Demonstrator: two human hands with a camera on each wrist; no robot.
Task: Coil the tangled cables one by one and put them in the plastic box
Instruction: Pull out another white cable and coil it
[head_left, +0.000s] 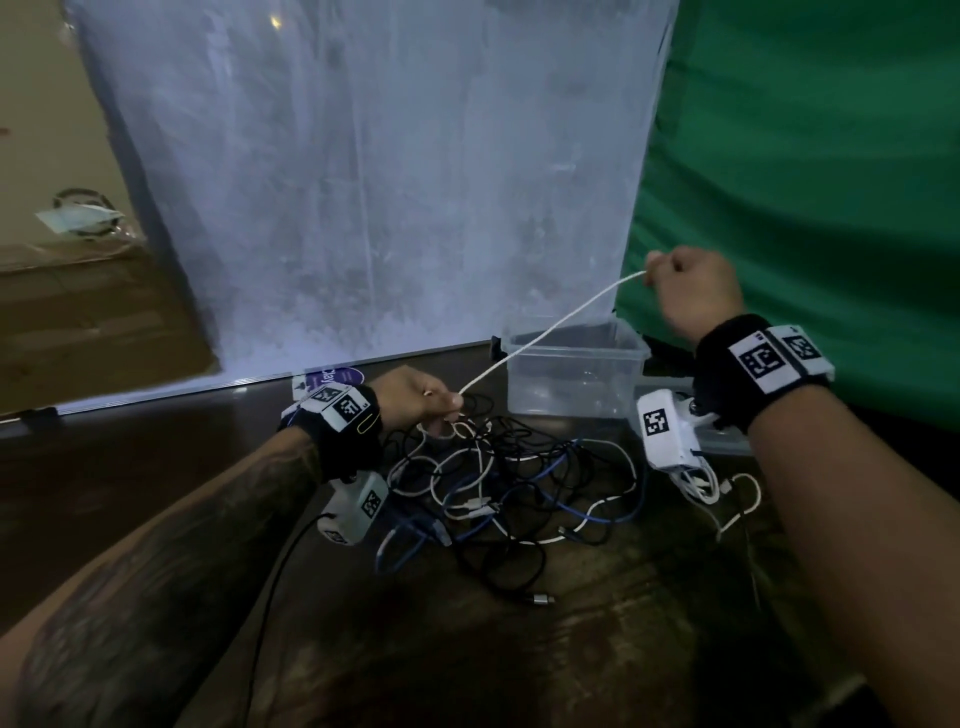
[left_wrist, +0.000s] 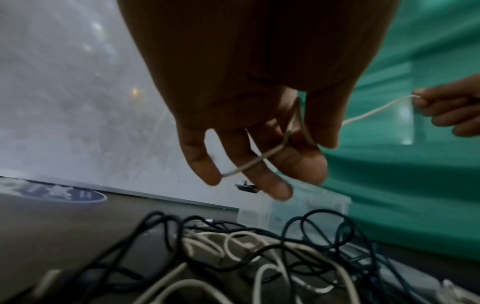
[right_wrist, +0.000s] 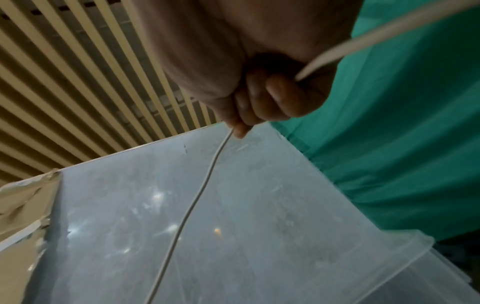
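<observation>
A thin white cable (head_left: 545, 330) stretches taut between my two hands. My left hand (head_left: 421, 400) pinches it low over the tangle, and in the left wrist view the white cable (left_wrist: 259, 160) loops around the left hand's fingers (left_wrist: 275, 181). My right hand (head_left: 691, 283) is raised to the right and grips the cable's other part in a fist; the right wrist view shows the cable (right_wrist: 192, 205) running down from the right hand's fingers (right_wrist: 262, 107). A tangle of black, white and blue cables (head_left: 519, 488) lies on the dark table. The clear plastic box (head_left: 576, 369) stands behind the tangle.
A clear lid (head_left: 727, 441) lies right of the box. A frosted white panel (head_left: 363, 182) stands upright behind the table, and a green curtain (head_left: 805, 156) hangs to the right. A round purple sticker (head_left: 332, 382) sits near the panel's foot. Cardboard boxes (head_left: 78, 322) stand at the left.
</observation>
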